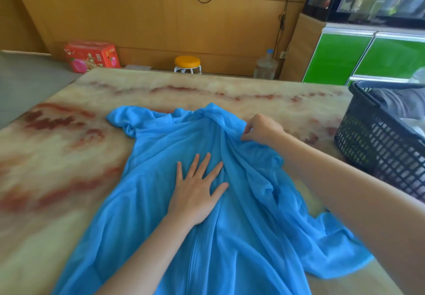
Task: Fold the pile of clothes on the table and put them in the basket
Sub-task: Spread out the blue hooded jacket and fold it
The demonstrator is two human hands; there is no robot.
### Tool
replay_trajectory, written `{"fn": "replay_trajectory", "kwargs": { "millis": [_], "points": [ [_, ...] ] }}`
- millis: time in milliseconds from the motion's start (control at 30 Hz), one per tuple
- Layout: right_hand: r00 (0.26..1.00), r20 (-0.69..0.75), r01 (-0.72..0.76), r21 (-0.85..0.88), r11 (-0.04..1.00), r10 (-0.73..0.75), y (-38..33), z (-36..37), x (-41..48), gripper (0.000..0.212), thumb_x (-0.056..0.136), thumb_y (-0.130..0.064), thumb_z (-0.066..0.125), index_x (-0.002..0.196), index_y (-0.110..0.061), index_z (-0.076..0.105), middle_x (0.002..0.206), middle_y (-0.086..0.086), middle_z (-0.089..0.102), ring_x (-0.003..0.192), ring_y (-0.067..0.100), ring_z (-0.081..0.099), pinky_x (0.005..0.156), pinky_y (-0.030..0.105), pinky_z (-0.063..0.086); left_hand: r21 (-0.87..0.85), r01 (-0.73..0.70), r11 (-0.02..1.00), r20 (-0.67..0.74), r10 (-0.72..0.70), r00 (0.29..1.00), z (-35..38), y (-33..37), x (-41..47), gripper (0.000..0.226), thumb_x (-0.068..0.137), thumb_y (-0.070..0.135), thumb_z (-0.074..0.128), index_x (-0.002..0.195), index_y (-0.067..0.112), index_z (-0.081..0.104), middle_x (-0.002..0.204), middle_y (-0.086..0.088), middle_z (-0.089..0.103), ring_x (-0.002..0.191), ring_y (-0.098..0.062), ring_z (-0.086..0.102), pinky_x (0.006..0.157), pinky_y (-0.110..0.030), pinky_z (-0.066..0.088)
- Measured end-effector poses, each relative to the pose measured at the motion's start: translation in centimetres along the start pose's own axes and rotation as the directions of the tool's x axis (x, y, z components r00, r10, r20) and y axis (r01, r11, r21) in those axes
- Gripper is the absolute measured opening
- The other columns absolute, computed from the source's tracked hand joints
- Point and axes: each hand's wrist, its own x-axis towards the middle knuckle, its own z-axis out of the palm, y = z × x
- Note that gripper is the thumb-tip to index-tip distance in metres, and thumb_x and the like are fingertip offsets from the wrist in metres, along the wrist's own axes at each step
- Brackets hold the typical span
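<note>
Marble table [69, 179] — basket [377, 147] holds grey clothes [395, 103] — left fingers [203, 164] flat on blue jacket [241, 237], right fingers [249, 132] pinching it.

The blue garment [149, 225] runs past the bottom edge, so I lose its hem. The basket [372, 152] is cut by the right edge, and its wall hides most of what's inside. My left hand [195, 193] covers part of the zip [192, 260]. The red box [92, 56] print is too blurred to read.
</note>
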Motion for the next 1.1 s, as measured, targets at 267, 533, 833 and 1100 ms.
{"fn": "replay_trajectory", "kwargs": {
  "millis": [267,533,833,1100],
  "points": [
    [0.928,0.372,0.05,-0.079,0.996,-0.017,2.2,-3.1,-2.8,0.067,0.069,-0.036,0.082,0.122,-0.021,0.044,0.093,-0.005,0.049,0.073,0.019,0.057,0.047,0.027,0.049,-0.006,-0.006,1.0,-0.011,0.006,1.0,0.2,-0.2,0.0,0.062,0.088,0.068,0.003,0.146,0.046,-0.002,0.156,0.011,-0.017,0.142,-0.011,-0.023,0.114,-0.05,-0.014],
    [0.971,0.231,0.028,0.126,0.992,-0.056,3.5,-3.3,-1.8,0.02,0.082,-0.015,0.071,0.1,-0.006,0.066,0.073,0.005,0.058,0.058,0.016,0.052,0.036,0.02,0.04,-0.027,-0.003,1.0,-0.021,0.003,1.0,0.3,-0.1,0.0,0.075,0.075,0.07,-0.012,0.145,0.047,-0.003,0.156,0.012,-0.016,0.142,-0.011,-0.022,0.115,-0.051,-0.013],
    [0.84,0.537,-0.214,0.195,0.957,0.079,0.7,-8.6,4.8,0.014,0.093,-0.023,0.058,0.09,-0.009,0.055,0.069,0.003,0.043,0.044,0.01,0.038,0.037,0.018,0.033,-0.038,0.004,0.999,-0.058,-0.007,0.998,0.2,0.0,0.0,0.075,0.075,0.07,-0.011,0.146,0.048,0.001,0.157,0.013,-0.012,0.143,-0.01,-0.019,0.115,-0.049,-0.011],
    [0.984,0.037,-0.171,0.454,0.874,0.174,0.5,-9.5,8.8,0.012,0.095,-0.003,0.047,0.103,0.001,0.055,0.076,0.01,0.064,0.06,0.016,0.062,0.042,0.022,0.049,-0.054,0.001,0.999,-0.074,-0.005,0.997,0.3,-0.1,-0.2,0.075,0.075,0.073,-0.018,0.144,0.05,-0.003,0.155,0.016,-0.019,0.14,-0.006,-0.025,0.115,-0.048,-0.012]
  ]
}}
